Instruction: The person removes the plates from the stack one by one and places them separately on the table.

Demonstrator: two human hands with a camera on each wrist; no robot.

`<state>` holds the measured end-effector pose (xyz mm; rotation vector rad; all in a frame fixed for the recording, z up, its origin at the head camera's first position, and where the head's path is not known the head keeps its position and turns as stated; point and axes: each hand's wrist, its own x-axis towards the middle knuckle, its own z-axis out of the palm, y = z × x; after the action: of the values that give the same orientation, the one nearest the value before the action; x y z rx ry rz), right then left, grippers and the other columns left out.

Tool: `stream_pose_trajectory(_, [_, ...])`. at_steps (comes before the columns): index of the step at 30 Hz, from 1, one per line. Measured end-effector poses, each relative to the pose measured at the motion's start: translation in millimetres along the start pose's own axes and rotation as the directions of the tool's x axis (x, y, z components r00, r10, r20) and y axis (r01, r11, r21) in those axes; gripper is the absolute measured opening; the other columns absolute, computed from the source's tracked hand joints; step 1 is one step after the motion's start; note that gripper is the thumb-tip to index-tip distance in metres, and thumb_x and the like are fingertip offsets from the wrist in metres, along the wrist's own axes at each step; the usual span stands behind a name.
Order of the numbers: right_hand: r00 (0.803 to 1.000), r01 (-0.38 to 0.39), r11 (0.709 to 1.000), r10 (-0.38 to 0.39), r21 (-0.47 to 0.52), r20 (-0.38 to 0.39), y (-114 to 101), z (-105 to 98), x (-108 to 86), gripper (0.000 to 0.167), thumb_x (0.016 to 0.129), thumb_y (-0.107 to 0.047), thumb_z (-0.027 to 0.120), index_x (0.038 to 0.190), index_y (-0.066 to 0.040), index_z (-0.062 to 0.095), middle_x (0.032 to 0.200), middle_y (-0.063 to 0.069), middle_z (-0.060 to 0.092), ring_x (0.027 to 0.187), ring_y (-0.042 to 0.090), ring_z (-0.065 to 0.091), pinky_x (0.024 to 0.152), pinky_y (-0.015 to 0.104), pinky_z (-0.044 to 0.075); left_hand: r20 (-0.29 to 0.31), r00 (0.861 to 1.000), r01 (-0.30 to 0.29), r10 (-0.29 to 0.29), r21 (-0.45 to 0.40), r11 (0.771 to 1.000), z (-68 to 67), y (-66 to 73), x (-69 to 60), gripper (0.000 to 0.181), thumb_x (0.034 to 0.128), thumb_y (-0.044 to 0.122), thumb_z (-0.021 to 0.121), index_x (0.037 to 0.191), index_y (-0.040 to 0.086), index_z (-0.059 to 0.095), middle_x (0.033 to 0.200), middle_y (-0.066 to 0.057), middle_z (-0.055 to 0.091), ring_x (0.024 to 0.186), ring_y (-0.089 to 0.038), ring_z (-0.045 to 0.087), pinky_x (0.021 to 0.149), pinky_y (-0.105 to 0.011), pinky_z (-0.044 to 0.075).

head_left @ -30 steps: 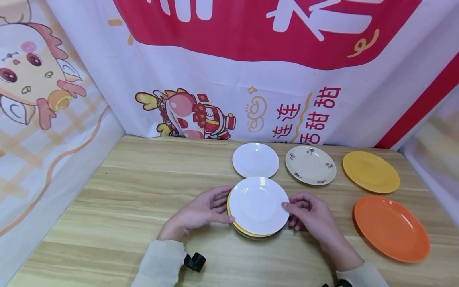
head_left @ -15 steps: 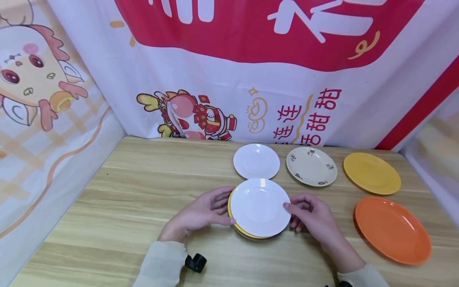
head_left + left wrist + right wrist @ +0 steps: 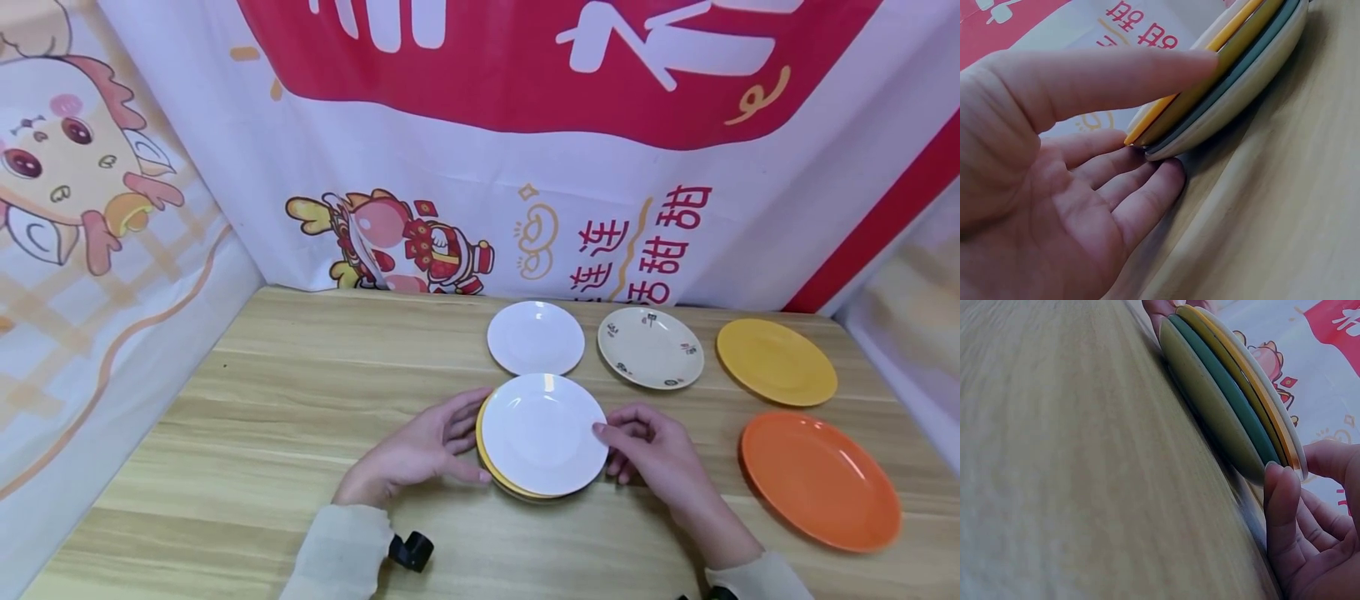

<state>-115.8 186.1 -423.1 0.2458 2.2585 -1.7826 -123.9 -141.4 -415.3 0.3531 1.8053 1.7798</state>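
Observation:
A stack of plates stands low over the table between both hands. A white plate (image 3: 543, 433) tops it; below come an orange-yellow plate (image 3: 1232, 31), an olive-yellow one, a green plate (image 3: 1225, 390) and a cream plate (image 3: 1207, 397) at the bottom. My left hand (image 3: 420, 450) lies at the stack's left side, fingers extended against the rims and thumb held out straight in front of them. On the opposite side my right hand (image 3: 656, 450) grips the edge, thumb on the white rim and fingers curled by the stack's side.
Behind the stack lie a small white plate (image 3: 536, 337), a patterned cream plate (image 3: 651, 348) and a yellow plate (image 3: 776, 362). An orange plate (image 3: 821, 482) is at the right. A printed cloth (image 3: 450, 150) hangs along the wooden table's (image 3: 300, 400) back edge.
My left thumb has shifted slightly down and off the plate rim. The right hand and the stack look unmoved.

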Motion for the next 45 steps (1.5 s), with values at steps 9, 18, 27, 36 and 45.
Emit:
stream_pose_trajectory(9, [1.0,0.012,1.0,-0.012,0.011,-0.003,-0.1,-0.7,0.8,0.037,0.097,-0.025,0.081,0.12,0.0,0.066,0.081,0.002,0.07,0.066,0.018,0.068,0.058,0.029,0.063,-0.005,0.999,-0.032,0.032,-0.001,1.0,4.4,-1.1,3.0,0.11,0.0782,-0.015,0.084,0.17,0.01,0.029,0.176,-0.016,0.034,0.164,-0.034,0.03,0.133,-0.042,0.037])
stream_pose_trajectory(18, [1.0,0.025,1.0,-0.024,0.015,-0.016,2.0,-0.4,1.4,0.035,0.097,-0.024,0.082,0.118,0.0,0.068,0.082,0.003,0.07,0.068,0.018,0.068,0.059,0.028,0.063,-0.024,1.0,0.0,0.001,0.024,1.0,3.6,0.4,1.2,0.113,0.0771,-0.013,0.086,0.17,0.015,0.029,0.177,-0.01,0.033,0.165,-0.03,0.03,0.132,-0.04,0.038])
stream_pose_trajectory(27, [0.999,0.022,1.0,-0.021,0.02,-0.024,0.9,0.5,0.7,0.034,0.098,-0.022,0.08,0.118,0.002,0.068,0.084,0.006,0.071,0.07,0.019,0.07,0.065,0.032,0.068,-0.007,1.0,-0.028,0.028,0.029,0.999,2.8,-1.1,1.6,0.112,0.0777,-0.013,0.086,0.17,0.012,0.028,0.176,-0.013,0.033,0.165,-0.033,0.03,0.132,-0.041,0.037])
stream_pose_trajectory(36, [0.999,0.028,0.999,-0.027,0.028,-0.023,0.7,3.0,-0.3,0.035,0.099,-0.022,0.08,0.12,0.004,0.068,0.088,0.006,0.071,0.071,0.02,0.072,0.069,0.032,0.07,-0.005,1.0,-0.014,0.014,0.015,1.0,1.8,0.0,0.7,0.112,0.0769,-0.014,0.085,0.17,0.014,0.029,0.177,-0.01,0.033,0.165,-0.03,0.029,0.132,-0.039,0.037])
stream_pose_trajectory(45, [0.999,0.034,0.999,-0.033,0.035,-0.009,0.6,4.8,-2.0,0.034,0.099,-0.021,0.079,0.119,0.003,0.067,0.087,0.007,0.07,0.071,0.02,0.071,0.067,0.032,0.069,0.0,1.0,-0.004,0.004,0.016,1.0,0.2,0.7,-0.5,0.113,0.0775,-0.013,0.085,0.171,0.015,0.028,0.177,-0.01,0.032,0.165,-0.03,0.029,0.133,-0.04,0.037])
